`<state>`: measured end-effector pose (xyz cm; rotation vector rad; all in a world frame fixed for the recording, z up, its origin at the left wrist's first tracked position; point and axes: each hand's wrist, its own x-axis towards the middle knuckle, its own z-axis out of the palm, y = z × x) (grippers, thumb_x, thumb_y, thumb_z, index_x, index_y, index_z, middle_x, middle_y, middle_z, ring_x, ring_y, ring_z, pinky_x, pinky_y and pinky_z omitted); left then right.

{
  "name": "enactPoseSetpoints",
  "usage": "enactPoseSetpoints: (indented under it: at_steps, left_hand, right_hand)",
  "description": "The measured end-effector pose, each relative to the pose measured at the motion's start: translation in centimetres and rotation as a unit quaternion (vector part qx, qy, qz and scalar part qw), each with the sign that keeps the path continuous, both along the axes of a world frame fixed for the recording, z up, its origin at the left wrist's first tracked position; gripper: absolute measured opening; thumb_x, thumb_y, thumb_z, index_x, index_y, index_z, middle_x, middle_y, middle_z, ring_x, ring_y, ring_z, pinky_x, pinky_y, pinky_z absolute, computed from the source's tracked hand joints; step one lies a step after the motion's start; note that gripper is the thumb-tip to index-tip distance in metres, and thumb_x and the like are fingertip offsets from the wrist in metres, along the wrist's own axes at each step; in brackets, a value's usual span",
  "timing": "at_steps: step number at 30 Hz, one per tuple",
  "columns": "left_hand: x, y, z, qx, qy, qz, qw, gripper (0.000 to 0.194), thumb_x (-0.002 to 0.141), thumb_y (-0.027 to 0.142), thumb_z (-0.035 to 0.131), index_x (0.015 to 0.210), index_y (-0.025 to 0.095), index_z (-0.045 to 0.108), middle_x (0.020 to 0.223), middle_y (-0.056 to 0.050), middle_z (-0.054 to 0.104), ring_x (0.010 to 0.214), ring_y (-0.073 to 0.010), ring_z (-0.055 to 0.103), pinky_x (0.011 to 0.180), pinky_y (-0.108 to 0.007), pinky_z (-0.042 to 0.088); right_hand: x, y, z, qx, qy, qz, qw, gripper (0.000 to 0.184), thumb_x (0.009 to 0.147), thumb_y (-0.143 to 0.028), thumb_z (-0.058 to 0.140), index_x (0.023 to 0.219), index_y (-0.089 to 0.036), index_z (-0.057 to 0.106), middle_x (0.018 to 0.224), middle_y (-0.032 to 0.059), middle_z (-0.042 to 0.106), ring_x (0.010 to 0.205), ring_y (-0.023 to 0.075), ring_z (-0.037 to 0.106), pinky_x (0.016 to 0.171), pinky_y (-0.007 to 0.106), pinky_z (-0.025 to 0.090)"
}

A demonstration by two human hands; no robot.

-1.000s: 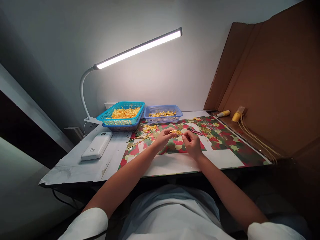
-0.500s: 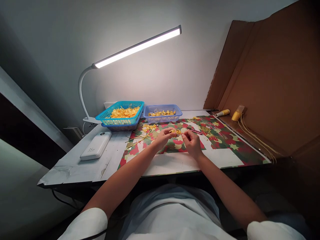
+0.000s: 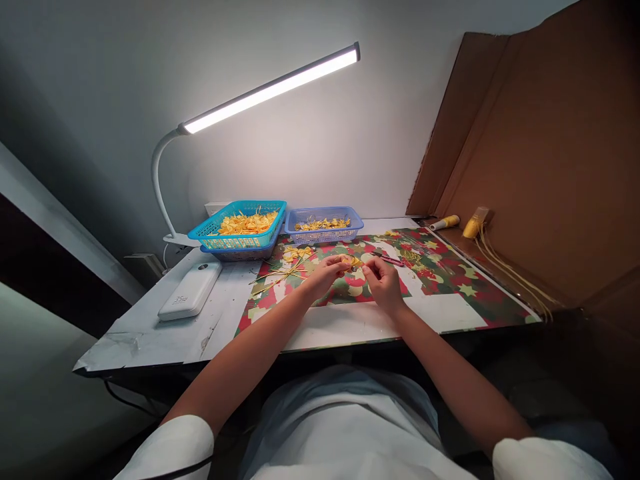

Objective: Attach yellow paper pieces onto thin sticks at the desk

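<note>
Above the patterned mat [image 3: 455,280], my left hand [image 3: 327,275] is closed in a pinch on a small yellow ribbon bow [image 3: 356,262], which has a small shiny bit at its lower side. My right hand [image 3: 384,281] is also closed, its thumb and finger pinching the bow's right end. The fingers partly cover the piece, so its finer details are hidden. Left of my hands lie more yellow ribbon bows [image 3: 299,253] and several thin gold cords [image 3: 280,275]. Just beyond my right hand rests a pink-handled tool [image 3: 393,260], partly hidden.
A turquoise basket [image 3: 197,241] of yellow bows and a lilac basket [image 3: 325,237] of gold pieces stand at the back. Gold cord bits [image 3: 413,259] lie right. A power bank [image 3: 191,293] is on the left, under a lit lamp [image 3: 270,93]. Cardboard [image 3: 545,147] borders the right.
The gold loop that stood up between my hands is no longer raised; the piece looks more compact and turned. Both hands stay nearly in place, and the view has shifted slightly.
</note>
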<state>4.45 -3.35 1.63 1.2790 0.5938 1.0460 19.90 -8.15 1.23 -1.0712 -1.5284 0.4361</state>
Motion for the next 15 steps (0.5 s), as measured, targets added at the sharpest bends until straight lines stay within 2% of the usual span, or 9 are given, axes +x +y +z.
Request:
enactPoseSetpoints:
  at_steps: [7, 15]
  left_hand:
    - [-0.09, 0.03, -0.08, 0.024, -0.007, -0.013, 1.000, 0.017, 0.068, 0.028, 0.070, 0.065, 0.015, 0.059, 0.070, 0.000, 0.053, 0.068, -0.0104, 0.048, 0.062, -0.025, 0.032]
    - [0.02, -0.21, 0.24, -0.002, -0.021, -0.025, 0.999, 0.017, 0.064, 0.027, 0.072, 0.066, 0.014, 0.061, 0.069, -0.001, 0.053, 0.066, -0.0096, 0.045, 0.062, -0.024, 0.034]
  right_hand:
    - [0.01, 0.11, -0.09, 0.003, 0.001, -0.004, 1.000, 0.019, 0.079, -0.026, 0.049, 0.062, -0.021, 0.041, 0.055, -0.0046, 0.036, 0.052, 0.0107, 0.034, 0.051, 0.026, 0.029]
    - [-0.05, 0.04, -0.09, 0.002, 0.009, 0.016, 1.000, 0.017, 0.079, -0.027, 0.050, 0.064, -0.021, 0.044, 0.055, -0.0045, 0.038, 0.052, 0.0105, 0.035, 0.051, 0.025, 0.028]
